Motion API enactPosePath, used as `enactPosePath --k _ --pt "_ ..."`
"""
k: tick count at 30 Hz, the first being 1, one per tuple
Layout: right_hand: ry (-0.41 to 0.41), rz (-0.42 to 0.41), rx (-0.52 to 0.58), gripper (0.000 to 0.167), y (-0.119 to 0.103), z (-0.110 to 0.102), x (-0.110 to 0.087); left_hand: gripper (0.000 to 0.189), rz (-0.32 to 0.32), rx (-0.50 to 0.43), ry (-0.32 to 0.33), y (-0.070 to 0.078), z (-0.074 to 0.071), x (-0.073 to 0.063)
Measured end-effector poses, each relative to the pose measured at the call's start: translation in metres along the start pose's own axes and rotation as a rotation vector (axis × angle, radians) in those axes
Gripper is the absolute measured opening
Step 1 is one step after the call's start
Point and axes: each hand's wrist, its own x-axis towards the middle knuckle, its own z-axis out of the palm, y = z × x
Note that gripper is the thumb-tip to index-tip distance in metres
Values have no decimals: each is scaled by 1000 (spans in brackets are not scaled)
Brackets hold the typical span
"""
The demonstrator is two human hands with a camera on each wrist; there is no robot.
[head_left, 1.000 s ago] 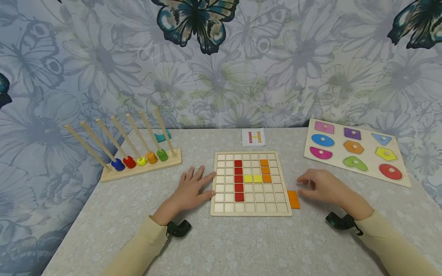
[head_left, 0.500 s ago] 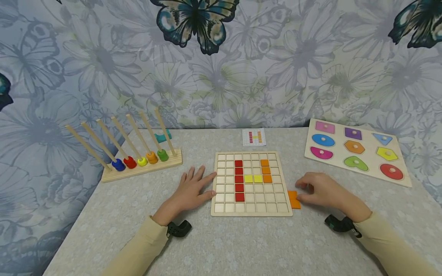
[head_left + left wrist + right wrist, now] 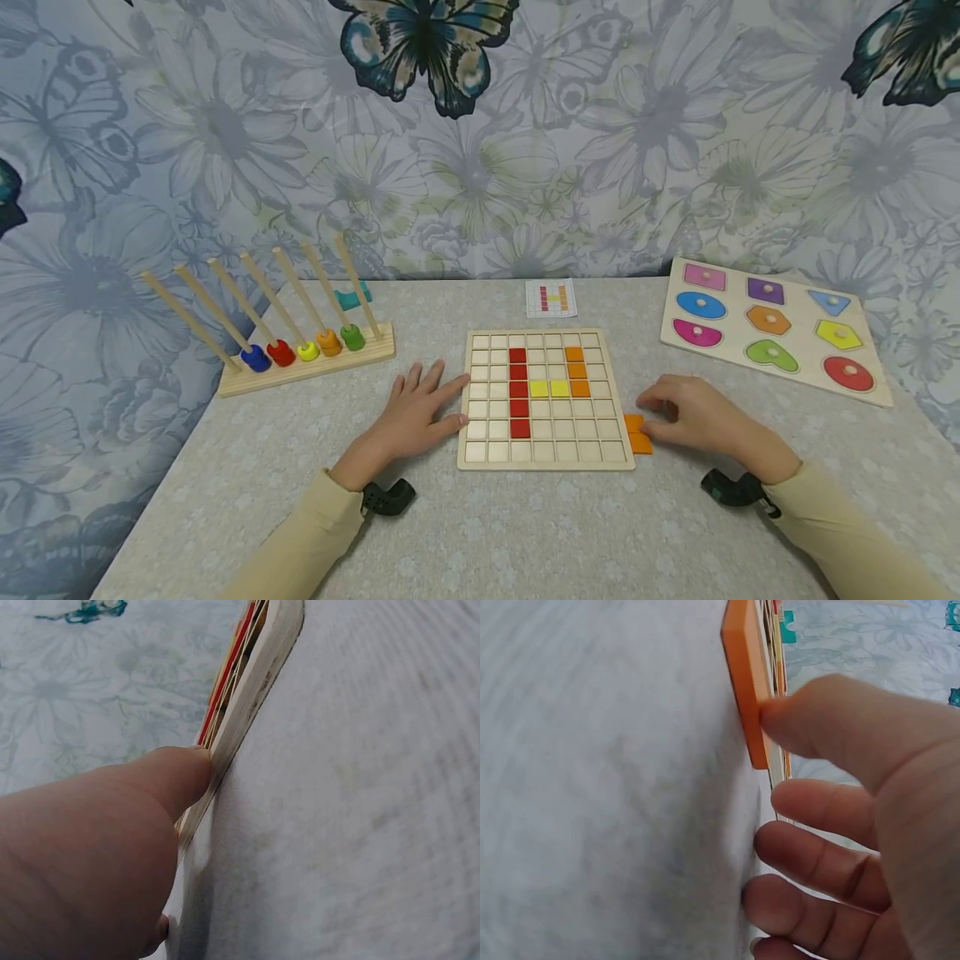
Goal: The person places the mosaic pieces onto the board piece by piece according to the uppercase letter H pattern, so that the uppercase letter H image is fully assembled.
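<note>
A wooden grid board (image 3: 546, 454) lies on the table, with a column of red tiles (image 3: 519, 390), two yellow tiles (image 3: 549, 389) and three orange tiles (image 3: 576, 372) in its cells. My left hand (image 3: 416, 412) rests flat beside it, fingers spread, thumb and index fingertip touching the left edge. In the left wrist view the thumb (image 3: 176, 776) presses that rim. Right of the board lie two loose orange tiles (image 3: 640, 444). My right hand (image 3: 693, 412) is over there, its thumb (image 3: 810, 712) touching an orange tile (image 3: 746, 675); the other fingers are loosely bent, apart from it.
Behind the board lies a pattern card (image 3: 551, 298). At left stands a wooden peg stand (image 3: 307, 367) with coloured rings, a teal piece (image 3: 352, 297) behind it. A shape puzzle board (image 3: 776, 333) lies at back right, against the patterned wall.
My right hand has shifted slightly left, its thumb now onto the loose orange tiles, which have come apart so that two show. My left hand has stayed still.
</note>
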Motion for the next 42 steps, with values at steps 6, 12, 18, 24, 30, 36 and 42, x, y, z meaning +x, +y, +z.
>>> enactPosePath --k 6,12,18,24,30,36,42 --pt "21 -23 28 26 0 4 0 63 4 2 2 -2 1 1" --pt "37 -37 52 23 -3 6 0 63 2 4 4 -2 2 0" --pt "37 -32 68 20 -3 7 -1 63 -5 -6 -1 0 1 0" --pt "2 5 69 28 -4 6 -1 63 -8 -2 -2 1 0 -1" --pt "7 3 77 25 -4 7 -1 63 1 -2 3 2 -2 -2" --pt "9 -4 67 23 -2 6 -1 63 1 -1 2 1 -1 -1" --pt "37 -23 50 23 -3 4 -2 63 -2 2 2 -1 0 0"
